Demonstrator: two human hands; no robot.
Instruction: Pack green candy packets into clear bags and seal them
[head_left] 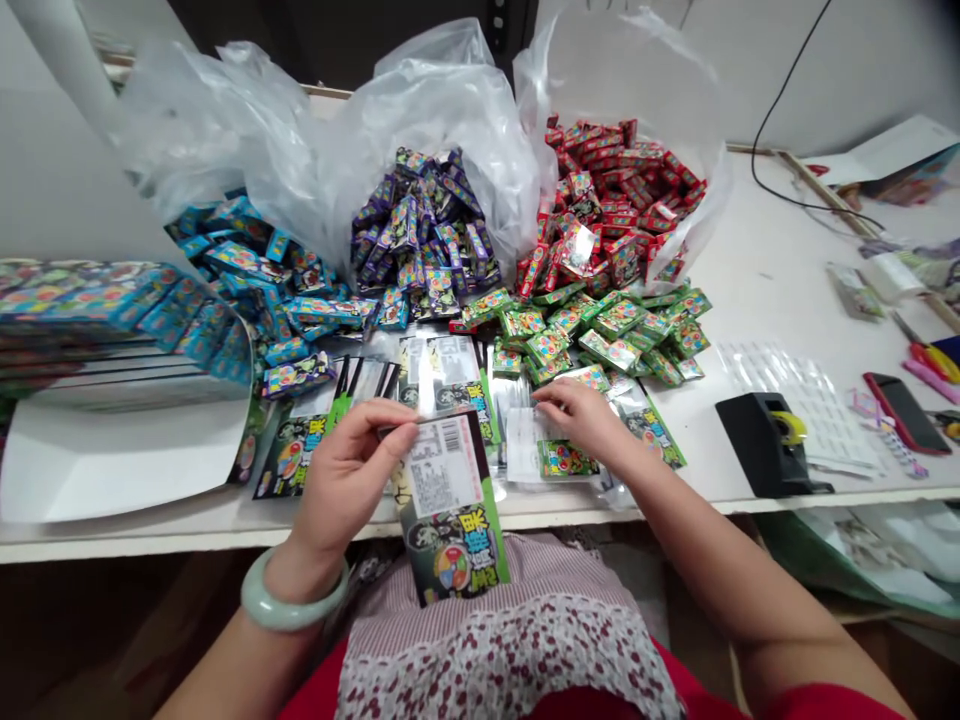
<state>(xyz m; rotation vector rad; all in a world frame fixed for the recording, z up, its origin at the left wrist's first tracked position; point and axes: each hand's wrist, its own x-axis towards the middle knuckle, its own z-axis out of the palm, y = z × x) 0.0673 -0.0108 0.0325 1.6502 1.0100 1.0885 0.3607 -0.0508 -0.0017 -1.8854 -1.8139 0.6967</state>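
My left hand (360, 460) pinches the top edge of a flat printed candy pouch (450, 530), black and green with a white label panel. The pouch hangs tilted over the table's front edge. My right hand (589, 420) is open, fingers slightly curled, just in front of a heap of small green candy boxes (619, 320). Below that hand a single green box (568, 458) lies among clear plastic. More flat pouches (296, 450) lie on the table between and behind my hands.
Clear plastic bags spill blue boxes (244, 260), purple boxes (420, 225) and red boxes (615, 200) along the back. At left stands a white carton (127, 450) beside stacked blue packs. A tape dispenser (772, 445) and a phone (906, 412) lie at right.
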